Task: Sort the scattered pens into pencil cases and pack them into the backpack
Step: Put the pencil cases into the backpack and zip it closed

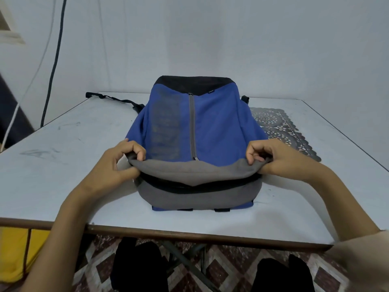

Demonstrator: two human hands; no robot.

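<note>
I am gripping the blue backpack (210,123) with both hands at its near end, where a grey band (189,171) runs along the opening. My left hand (117,165) is pinching the left corner of that grey edge, fingers curled over the top and thumb below. My right hand (273,157) is pinching the right corner the same way. The backpack is lying flat in the middle of the white worktop (63,165), its grey front zipper (192,127) facing up and running away from me. A dark gap is showing beneath the lifted grey edge. A black strap (109,98) is trailing off at far left; a patterned lace mat (280,127) is lying just beside the backpack on the right.
</note>
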